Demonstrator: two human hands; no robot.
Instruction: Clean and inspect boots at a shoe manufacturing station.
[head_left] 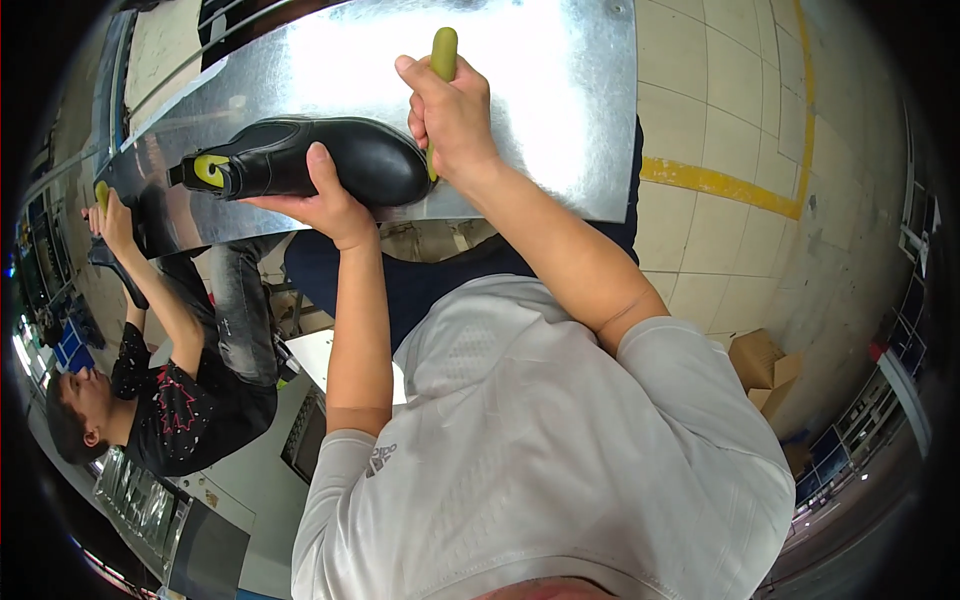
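A black leather ankle boot (pixel 365 160) lies on its side over the metal table, toe to the right, with a yellow-green lining showing at its opening. My left hand (pixel 335 210) grips it from the near side, thumb on the upper and fingers underneath. In my right fist (pixel 455 120) is a yellow-green stick-shaped tool (pixel 446 48). Its rounded end sticks out above the fist, and its lower end meets the edge of the boot's toe. What kind of tool it is, I cannot make out.
Shiny sheet metal covers the table (pixel 560 130), whose corner ends at the right. At the left a co-worker's hand (pixel 117 226) holds a similar yellow-green tool (pixel 102 193) over dark footwear. A cardboard box (pixel 760 365) stands on the tiled floor at the right, near yellow floor lines (pixel 715 187).
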